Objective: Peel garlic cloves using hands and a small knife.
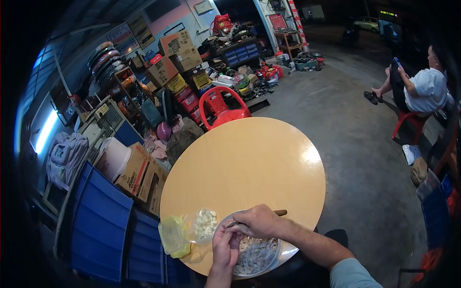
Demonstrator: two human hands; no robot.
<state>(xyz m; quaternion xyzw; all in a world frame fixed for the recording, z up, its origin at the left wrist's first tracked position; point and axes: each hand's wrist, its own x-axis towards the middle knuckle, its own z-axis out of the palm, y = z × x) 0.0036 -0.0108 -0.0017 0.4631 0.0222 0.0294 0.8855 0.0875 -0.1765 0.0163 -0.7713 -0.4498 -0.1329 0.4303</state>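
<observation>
I see the right hand (259, 221), fingers closed on a brown-handled knife (280, 212), over a bowl (275, 263) at the desk's (240, 163) near edge. The left hand's (227, 247) fingers curl beneath; whether they grip, I cannot tell.

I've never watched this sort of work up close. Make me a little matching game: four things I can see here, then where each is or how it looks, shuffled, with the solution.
Things
1. brown-handled tool
2. white chunks
3. bowl
4. grey backpack

Places and states
A. Holds greyish bits
B. Far left
C. In the right hand
D. On the table, just left of the bowl

Pairs: 1-C, 2-D, 3-A, 4-B
</observation>
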